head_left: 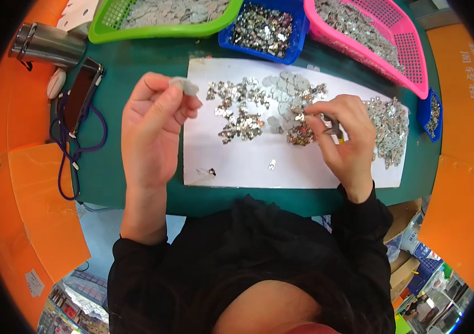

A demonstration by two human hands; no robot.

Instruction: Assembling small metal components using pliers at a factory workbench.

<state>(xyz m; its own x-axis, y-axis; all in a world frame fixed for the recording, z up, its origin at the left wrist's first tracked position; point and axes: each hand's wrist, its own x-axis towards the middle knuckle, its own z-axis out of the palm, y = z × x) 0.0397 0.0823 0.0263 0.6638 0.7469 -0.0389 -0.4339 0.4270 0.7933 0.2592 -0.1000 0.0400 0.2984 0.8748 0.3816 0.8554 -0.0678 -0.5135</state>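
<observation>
My left hand (156, 122) is raised over the left edge of the white board (231, 167). Its thumb and fingers pinch a thin, translucent grey flat piece (187, 86). My right hand (348, 133) hovers by the middle piles, fingers curled around a small dark tool with a bit of yellow, which looks like pliers (333, 131). Whether the thumb and index fingertips also pinch a tiny shiny part, I cannot tell. Beside them lie grey flat pieces (287, 89) and small shiny metal parts (242, 127). More finished-looking grey and metal pieces (387, 131) are heaped to the right.
Along the far side stand a green basket (161, 33), a blue bin (262, 51) and a pink basket (367, 61), all filled with small parts. A small blue tray (430, 114) sits at right. A phone (82, 94) with a purple cord and a steel flask (53, 45) lie left.
</observation>
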